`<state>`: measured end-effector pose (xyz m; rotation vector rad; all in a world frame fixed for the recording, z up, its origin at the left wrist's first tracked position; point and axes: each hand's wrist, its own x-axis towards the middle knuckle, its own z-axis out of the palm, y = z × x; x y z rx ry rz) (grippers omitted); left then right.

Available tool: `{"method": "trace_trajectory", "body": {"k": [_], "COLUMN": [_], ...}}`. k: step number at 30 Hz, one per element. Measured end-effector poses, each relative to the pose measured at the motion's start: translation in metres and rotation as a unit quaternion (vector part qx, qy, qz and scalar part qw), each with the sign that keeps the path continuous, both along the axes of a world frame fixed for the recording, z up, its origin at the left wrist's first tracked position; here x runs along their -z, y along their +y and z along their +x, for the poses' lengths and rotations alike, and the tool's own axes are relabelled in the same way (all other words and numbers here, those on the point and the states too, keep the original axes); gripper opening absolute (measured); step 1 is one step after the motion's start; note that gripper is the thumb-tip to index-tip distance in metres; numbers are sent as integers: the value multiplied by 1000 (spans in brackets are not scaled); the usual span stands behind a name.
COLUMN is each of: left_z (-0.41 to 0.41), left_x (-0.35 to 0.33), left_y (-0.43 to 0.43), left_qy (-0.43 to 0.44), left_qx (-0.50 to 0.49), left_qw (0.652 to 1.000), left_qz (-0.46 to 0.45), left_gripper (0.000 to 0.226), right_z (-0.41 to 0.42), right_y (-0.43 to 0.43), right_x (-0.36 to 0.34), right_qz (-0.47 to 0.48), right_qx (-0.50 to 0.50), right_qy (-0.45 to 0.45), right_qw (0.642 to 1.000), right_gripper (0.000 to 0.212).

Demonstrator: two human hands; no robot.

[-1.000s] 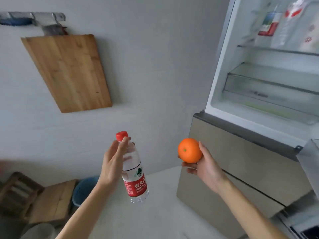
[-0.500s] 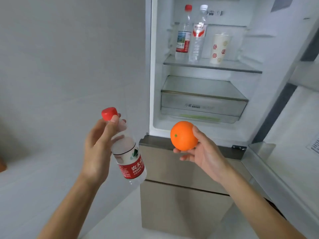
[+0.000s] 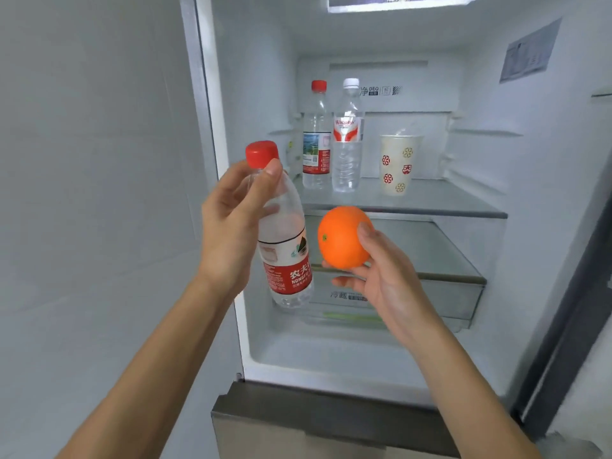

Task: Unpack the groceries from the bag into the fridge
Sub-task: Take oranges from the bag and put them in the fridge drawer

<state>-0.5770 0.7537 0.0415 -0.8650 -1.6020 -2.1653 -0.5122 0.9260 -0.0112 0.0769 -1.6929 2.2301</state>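
Up and forward they both came: since half a second before, the two hands had lifted toward the open white fridge (image 3: 265, 352), whose lit compartment now filled the view head-on. The left hand (image 3: 228, 233) had the clear plastic water bottle with the red cap and red label (image 3: 286, 256), fingers wrapped round its shoulder just under the cap, one fingertip up by the neck. That bottle hung near upright, top tipped slightly left, in the air before the fridge's left edge. The right hand (image 3: 387, 283) held the round orange fruit (image 3: 341, 240), cradled on curled fingers from below, thumb pressed on its right side, small green stem mark facing left. Bottle and orange sat just beside each other, not touching, both in front of the lower glass shelf (image 3: 430, 250). On the upper glass shelf (image 3: 457, 202) behind them stood a tall clear bottle with a red cap (image 3: 316, 144), close against a clear bottle with a white cap (image 3: 347, 154) on its right. Apart from those stood a white paper cup with red and gold patterns (image 3: 397, 167). Below was a clear drawer (image 3: 460, 303), and under the compartment a brushed-metal drawer front (image 3: 331, 425). Plain grey wall (image 3: 82, 160) lay to the left.
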Motion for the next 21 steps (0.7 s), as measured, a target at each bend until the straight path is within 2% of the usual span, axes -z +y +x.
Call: {"method": "trace_trajectory", "body": {"k": [5, 8, 10, 12, 18, 21], "left_z": [-40, -66, -88, -110, -163, -177], "left_x": [-59, -83, -92, -98, -103, -97], "left_y": [48, 71, 84, 93, 107, 110], "left_qy": [62, 65, 57, 42, 35, 43], "left_qx": [-27, -43, -56, -67, -122, -116], "left_qw": [998, 997, 997, 996, 988, 982], "left_qz": [-8, -16, -21, -28, -83, -141], "left_gripper": [23, 21, 21, 25, 34, 56], "right_z": [-43, -70, -87, -103, -128, -132], "right_y": [43, 53, 56, 62, 82, 86], "right_x": [-67, -93, -96, -90, -64, -63], "right_qz": [-7, 109, 215, 280, 272, 263], "right_qx": [33, 119, 173, 193, 192, 207], "right_qy": [81, 81, 65, 45, -16, -14], "right_qw": [996, 984, 959, 939, 943, 942], "right_gripper": [62, 62, 63, 68, 77, 75]}}
